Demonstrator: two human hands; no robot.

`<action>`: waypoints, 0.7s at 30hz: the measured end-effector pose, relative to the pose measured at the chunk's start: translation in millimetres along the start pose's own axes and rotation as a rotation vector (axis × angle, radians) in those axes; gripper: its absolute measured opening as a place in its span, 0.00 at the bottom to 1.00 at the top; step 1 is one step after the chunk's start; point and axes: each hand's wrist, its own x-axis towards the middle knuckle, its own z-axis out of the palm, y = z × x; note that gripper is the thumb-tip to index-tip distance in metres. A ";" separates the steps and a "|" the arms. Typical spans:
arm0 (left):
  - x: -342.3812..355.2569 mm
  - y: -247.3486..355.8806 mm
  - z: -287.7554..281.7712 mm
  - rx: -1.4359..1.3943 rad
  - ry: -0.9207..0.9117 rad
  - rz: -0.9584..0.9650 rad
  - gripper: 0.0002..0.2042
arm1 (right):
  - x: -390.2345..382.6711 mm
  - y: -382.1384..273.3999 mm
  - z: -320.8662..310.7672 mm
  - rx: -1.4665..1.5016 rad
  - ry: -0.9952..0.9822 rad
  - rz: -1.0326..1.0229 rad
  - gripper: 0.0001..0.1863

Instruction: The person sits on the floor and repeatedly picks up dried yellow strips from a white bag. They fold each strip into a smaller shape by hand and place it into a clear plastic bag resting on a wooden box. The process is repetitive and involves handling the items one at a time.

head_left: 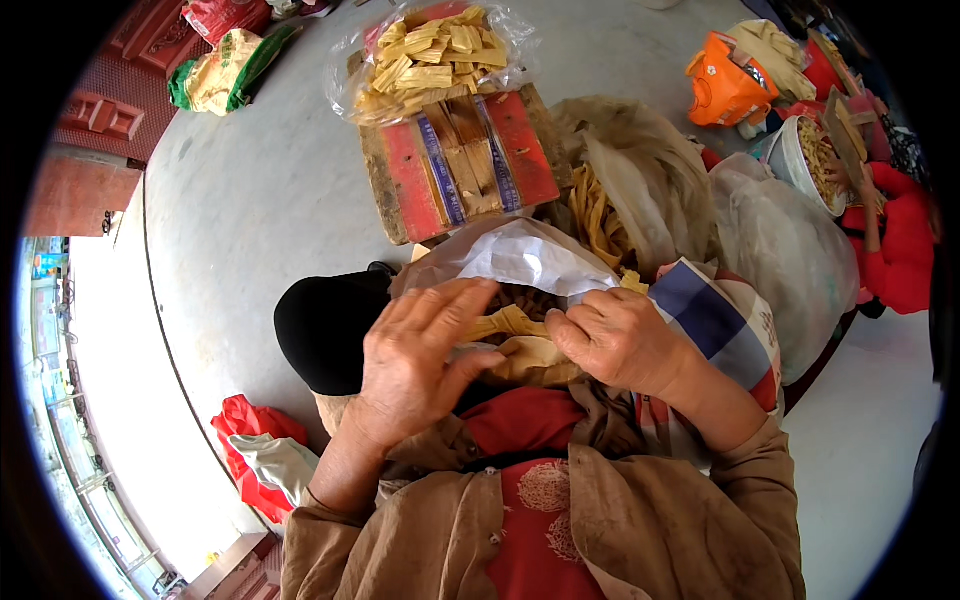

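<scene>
My left hand (pixel 425 355) has its fingers apart and slightly curved at the left side of an open white plastic bag (pixel 530 255), with nothing visible in its grip. My right hand (pixel 615 340) is closed at the bag's right side; what it holds, if anything, is hidden. Between my hands lie yellow dried strips (pixel 505 322) over dark brown contents. Beyond the bag stands a worn red wooden block (pixel 410 175) with blue-edged strips and a central slot. A clear bag of short yellow pieces (pixel 430 50) rests at its far end.
Large translucent bags (pixel 760 250) lie to my right, near a striped bag (pixel 700 310). At far right a person in red (pixel 895 260) works by a white bucket (pixel 780 150) and an orange bag (pixel 720 75). A black object (pixel 325 330) and red bag (pixel 255 480) are left of me.
</scene>
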 end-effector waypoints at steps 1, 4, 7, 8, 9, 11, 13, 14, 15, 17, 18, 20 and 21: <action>9.8 15.6 4.5 0.179 -0.075 0.142 0.32 | 2.5 -2.9 1.0 -0.018 -0.011 -0.046 0.08; 10.0 11.0 29.0 0.311 -0.150 0.268 0.20 | 6.4 -8.5 -1.9 -0.044 -0.057 -0.112 0.06; -0.9 7.7 29.4 0.268 -0.256 0.354 0.09 | -6.4 -4.3 -5.5 0.111 -0.168 -0.071 0.06; -4.2 5.6 31.3 0.266 -0.169 0.442 0.08 | -13.7 -4.3 -7.8 0.200 -0.198 -0.051 0.07; -7.2 7.3 28.4 0.262 -0.205 0.425 0.08 | -20.1 -3.7 -9.5 0.292 -0.224 -0.033 0.07; -11.7 11.9 15.7 0.256 -0.280 0.387 0.08 | -22.3 -4.6 -17.3 0.442 -0.205 0.029 0.07; -7.9 9.1 15.1 0.193 -0.273 0.325 0.07 | -20.4 -2.9 -21.9 0.543 -0.253 0.066 0.06; -5.5 5.4 16.3 0.168 -0.258 0.280 0.08 | -20.3 2.1 -13.8 0.556 -0.238 0.068 0.06; -3.1 0.9 17.9 0.143 -0.244 0.234 0.08 | -17.7 9.7 -8.5 0.489 -0.209 0.089 0.06; 13.0 -18.3 21.1 0.021 -0.181 0.061 0.08 | -7.2 32.5 1.3 0.361 -0.152 0.125 0.07; 22.8 -26.2 15.3 -0.014 -0.199 -0.051 0.09 | 2.1 47.8 4.2 0.304 -0.081 0.135 0.08; 46.5 -46.4 8.1 -0.088 -0.097 -0.045 0.11 | 25.1 71.8 7.3 0.099 0.038 0.122 0.08; 62.0 -40.7 -3.8 -0.166 -0.147 -0.200 0.11 | 38.8 83.4 9.6 0.064 0.105 0.115 0.08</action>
